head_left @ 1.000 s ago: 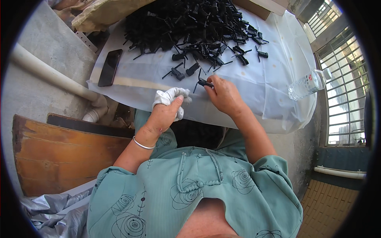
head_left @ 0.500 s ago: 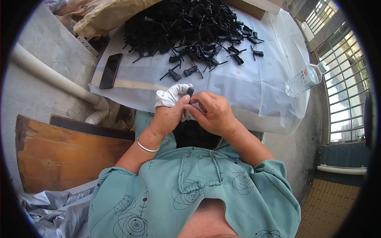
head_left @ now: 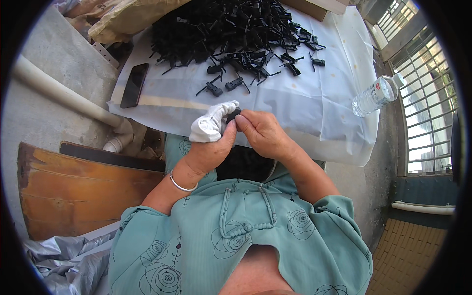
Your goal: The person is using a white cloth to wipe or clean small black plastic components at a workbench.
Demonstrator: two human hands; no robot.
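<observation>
The person wears a loose teal blouse (head_left: 236,236) printed with dark, thin-lined circular rose-like motifs, its sleeves ending near the elbows. Down the front runs a row of knotted cord fastenings (head_left: 241,226) in the same teal. A thin silver bangle (head_left: 182,185) circles the left wrist, and white cloth (head_left: 211,123) covers the fingers of the left hand (head_left: 209,147); the right hand (head_left: 263,132) is bare.
</observation>
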